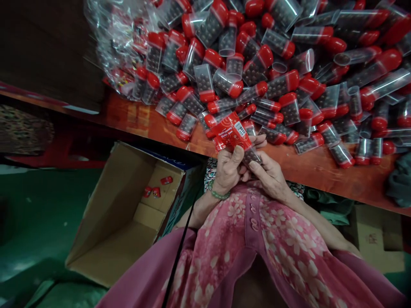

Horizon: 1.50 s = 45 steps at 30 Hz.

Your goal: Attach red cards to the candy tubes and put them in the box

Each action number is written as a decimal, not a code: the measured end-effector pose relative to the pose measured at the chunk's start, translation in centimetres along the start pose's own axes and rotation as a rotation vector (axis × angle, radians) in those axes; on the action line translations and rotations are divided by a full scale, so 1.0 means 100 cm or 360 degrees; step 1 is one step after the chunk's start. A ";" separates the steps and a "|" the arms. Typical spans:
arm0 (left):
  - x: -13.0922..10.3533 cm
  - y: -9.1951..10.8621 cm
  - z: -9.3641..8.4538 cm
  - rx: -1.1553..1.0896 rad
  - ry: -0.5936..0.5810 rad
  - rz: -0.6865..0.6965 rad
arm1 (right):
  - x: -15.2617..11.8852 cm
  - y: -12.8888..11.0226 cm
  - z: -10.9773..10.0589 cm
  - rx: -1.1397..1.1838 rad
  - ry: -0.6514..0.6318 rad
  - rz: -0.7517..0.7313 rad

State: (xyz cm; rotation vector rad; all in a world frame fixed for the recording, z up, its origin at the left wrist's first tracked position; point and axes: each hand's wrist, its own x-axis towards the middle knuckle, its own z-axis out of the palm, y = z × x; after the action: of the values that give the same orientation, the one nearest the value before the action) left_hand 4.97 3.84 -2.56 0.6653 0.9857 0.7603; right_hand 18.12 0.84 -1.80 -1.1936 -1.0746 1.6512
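Note:
At the table's front edge, my left hand [227, 169] is closed on a red printed packet [233, 133] with a white barcode label, its thumb pressed near the packet's lower end. My right hand [270, 174] pinches a clear tube of dark beads [251, 157] with thumb and fingers. The tube meets the packet's lower end; whether it sits inside or beneath it I cannot tell. Some fingers of both hands are hidden behind these two. Just beyond lies a large pile of similar clear tubes with red caps [290, 109].
A clear plastic bag [112, 47] with red packets lies at the table's left. Below left stands an open cardboard box [112, 231] with a few small red pieces [166, 180] inside. The wooden table [321, 179] edge runs in front of me. Another carton [374, 239] stands lower right.

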 end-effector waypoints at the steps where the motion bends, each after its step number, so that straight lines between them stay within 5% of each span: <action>1: 0.000 -0.002 0.001 -0.0009 0.0033 0.0070 | 0.000 -0.001 0.000 -0.0119 0.0057 -0.0042; 4: -0.001 -0.006 0.004 0.0015 0.0087 0.0221 | -0.001 -0.004 -0.001 -0.0322 0.0161 -0.0101; 11: -0.006 0.007 -0.002 0.0054 0.0022 0.0176 | 0.007 0.000 0.001 0.0194 -0.0108 0.0087; 19: 0.013 0.007 0.001 -0.0362 0.0088 0.0483 | 0.009 0.001 -0.004 -0.0841 0.0214 -0.0373; 27: 0.006 0.011 -0.011 -0.0205 -0.0170 0.0289 | 0.014 -0.001 -0.002 0.0312 -0.0144 0.0133; 31: 0.006 0.009 -0.009 -0.0177 -0.0089 0.0355 | 0.017 -0.004 0.000 0.0085 -0.0104 0.0040; 36: 0.008 0.001 -0.007 -0.0186 -0.0057 0.0372 | 0.015 -0.005 0.000 -0.0612 0.0207 -0.0174; 45: 0.003 0.009 -0.011 -0.0296 -0.0108 0.0245 | 0.015 -0.002 -0.001 -0.0210 -0.0097 -0.0031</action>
State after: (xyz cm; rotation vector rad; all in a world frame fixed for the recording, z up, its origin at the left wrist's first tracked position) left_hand 3.85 4.72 -2.42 0.6056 0.7971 0.9466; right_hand 17.95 2.34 -2.00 -1.2195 -1.2460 1.6318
